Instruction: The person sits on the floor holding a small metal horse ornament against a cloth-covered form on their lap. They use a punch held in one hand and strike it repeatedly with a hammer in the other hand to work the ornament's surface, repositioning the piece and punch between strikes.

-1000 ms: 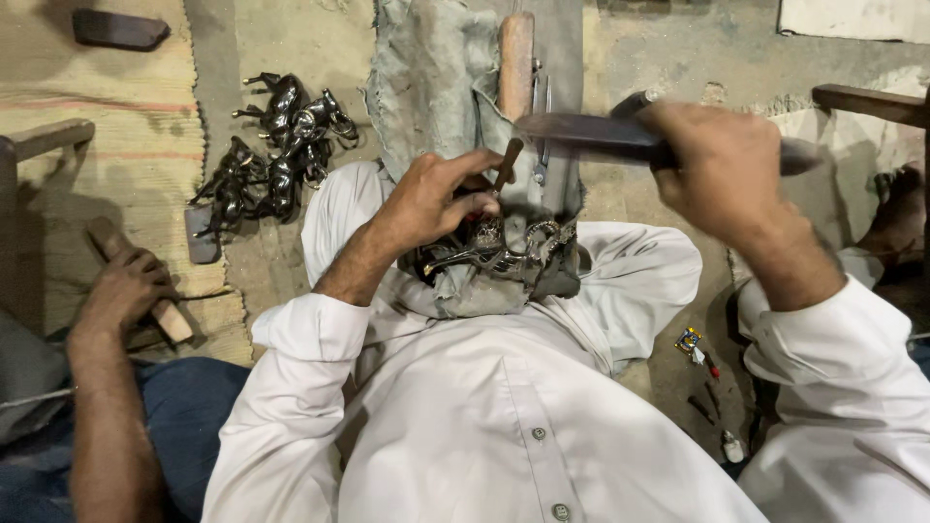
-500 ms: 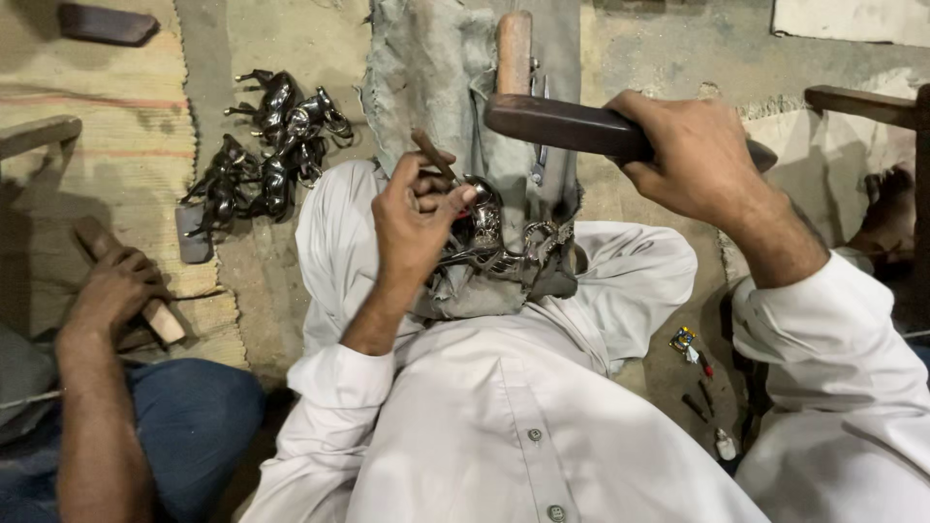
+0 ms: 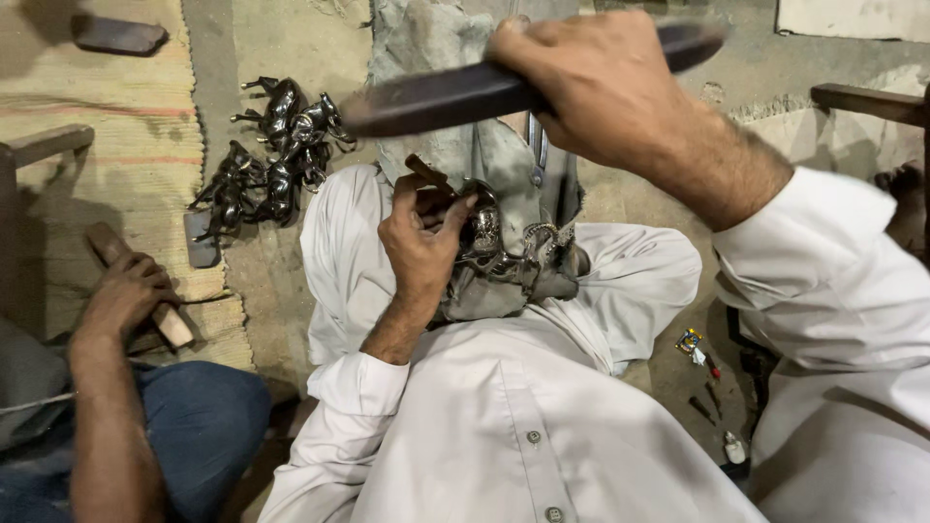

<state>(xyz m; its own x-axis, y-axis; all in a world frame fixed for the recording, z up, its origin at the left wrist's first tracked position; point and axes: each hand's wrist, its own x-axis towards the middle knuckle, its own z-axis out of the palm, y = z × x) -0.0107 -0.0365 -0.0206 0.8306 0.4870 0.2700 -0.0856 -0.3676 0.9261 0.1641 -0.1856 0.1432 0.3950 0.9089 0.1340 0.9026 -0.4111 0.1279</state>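
My right hand (image 3: 601,92) is raised high and grips a long dark flat bar (image 3: 455,95), blurred with motion. Below it, my left hand (image 3: 421,242) holds a short brown punch-like tool (image 3: 423,174) upright against a shiny dark metal figurine (image 3: 504,247) that rests in my lap on a grey cloth (image 3: 446,58). I sit cross-legged in white clothing. The figurine's lower part is hidden behind my left hand.
A pile of several dark metal horse figurines (image 3: 271,155) lies on the floor at left, beside a woven mat (image 3: 107,126). Another person's hand (image 3: 121,300) at lower left holds a wooden handle (image 3: 136,281). Small items (image 3: 693,344) lie on the floor at right.
My right hand has lifted the dark bar upward and toward the camera. My left hand has shifted the small tool and turned on the figurine. The view has tilted slightly.
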